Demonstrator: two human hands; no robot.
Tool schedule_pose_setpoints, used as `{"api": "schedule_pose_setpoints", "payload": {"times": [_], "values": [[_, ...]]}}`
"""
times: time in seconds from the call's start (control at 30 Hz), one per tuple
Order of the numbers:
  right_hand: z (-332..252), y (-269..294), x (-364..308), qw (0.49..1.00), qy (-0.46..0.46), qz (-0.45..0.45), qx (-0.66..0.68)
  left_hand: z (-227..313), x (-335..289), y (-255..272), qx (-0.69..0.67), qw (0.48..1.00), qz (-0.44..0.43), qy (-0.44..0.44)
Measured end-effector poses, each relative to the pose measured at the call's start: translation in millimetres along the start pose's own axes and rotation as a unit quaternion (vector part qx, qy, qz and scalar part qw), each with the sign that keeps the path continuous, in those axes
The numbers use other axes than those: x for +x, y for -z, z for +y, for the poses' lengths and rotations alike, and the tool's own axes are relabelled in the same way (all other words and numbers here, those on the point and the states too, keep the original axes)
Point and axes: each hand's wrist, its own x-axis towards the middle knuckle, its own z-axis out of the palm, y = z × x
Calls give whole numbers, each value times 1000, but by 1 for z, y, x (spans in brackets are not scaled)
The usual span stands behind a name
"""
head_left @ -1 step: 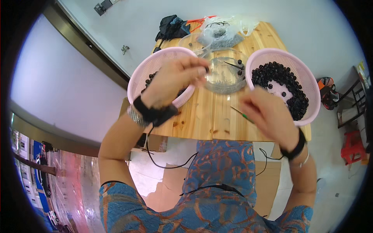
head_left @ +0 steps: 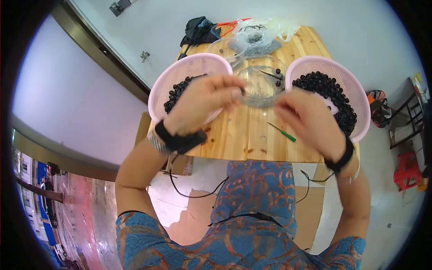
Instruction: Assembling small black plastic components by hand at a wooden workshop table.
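Note:
My left hand [head_left: 204,101] is closed in front of the left pink basket [head_left: 158,85], pinching a small black piece [head_left: 243,91] at its fingertips. Facing it, my right hand [head_left: 310,118] hovers beside the right pink basket [head_left: 360,96] with its fingers curled together. Whatever it may hold is too small or blurred to make out. Black rounded pieces [head_left: 179,92] lie in the left basket, and many similar pieces [head_left: 346,118] in the right one. Between the baskets sits a clear round dish [head_left: 258,102] containing small thin bits. A green-handled screwdriver [head_left: 288,136] lies on the table below it.
Dark tweezers [head_left: 271,74] and two black pieces lie at the dish's right side. Farther back on the wooden table [head_left: 310,42] are clear plastic bags [head_left: 258,36] and a black folded bundle [head_left: 200,31]. A red stool [head_left: 407,172] stands at right. Cables hang from both wrists.
My right hand has shifted slightly up and left, uncovering the screwdriver's handle. My left hand has moved a little right and down, still pinching the black piece.

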Motion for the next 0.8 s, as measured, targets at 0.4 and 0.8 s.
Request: {"api": "schedule_pose_setpoints", "payload": {"times": [0.4, 0.8], "values": [[80, -118, 161, 922, -165, -195, -290, -113, -121, -35, -259, 958, 1, 122], [138, -169, 170, 929, -124, -206, -283, -158, -154, -17, -342, 929, 63, 127]]}}
